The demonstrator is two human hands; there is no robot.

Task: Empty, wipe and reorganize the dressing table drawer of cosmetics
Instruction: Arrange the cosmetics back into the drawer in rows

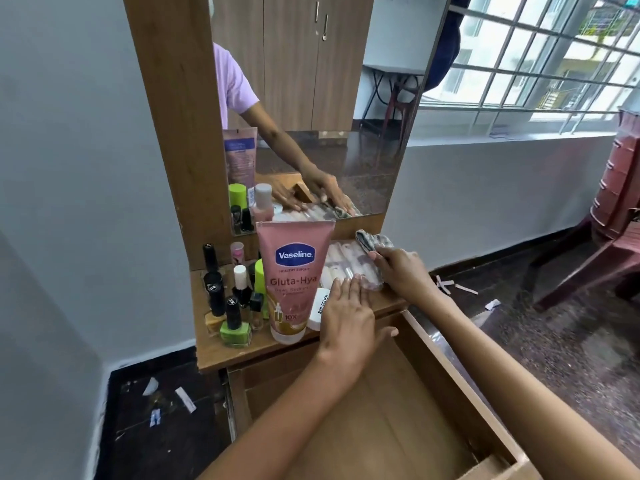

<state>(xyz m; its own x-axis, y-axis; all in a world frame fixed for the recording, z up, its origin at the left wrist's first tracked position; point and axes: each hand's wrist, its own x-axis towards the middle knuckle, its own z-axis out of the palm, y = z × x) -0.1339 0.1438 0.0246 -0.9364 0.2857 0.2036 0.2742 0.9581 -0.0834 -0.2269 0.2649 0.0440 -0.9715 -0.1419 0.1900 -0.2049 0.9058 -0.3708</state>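
The wooden drawer (460,386) is pulled out below the dressing table top (242,351) and holds nothing that I can see. On the top stand a pink Vaseline tube (294,282), several nail polish bottles (235,317) and a white nail polish remover bottle (319,309). A clear plastic pack of pale cosmetics (346,265) lies at the right. My left hand (346,317) rests flat with straight fingers on the pack's near edge. My right hand (401,271) holds a grey checked cloth (374,241) against the pack's far right end.
A mirror (311,116) rises behind the table top and reflects my arms. A grey wall is on the left. Paper scraps (183,398) litter the dark floor. A maroon plastic chair (616,216) stands at the right under a barred window (540,53).
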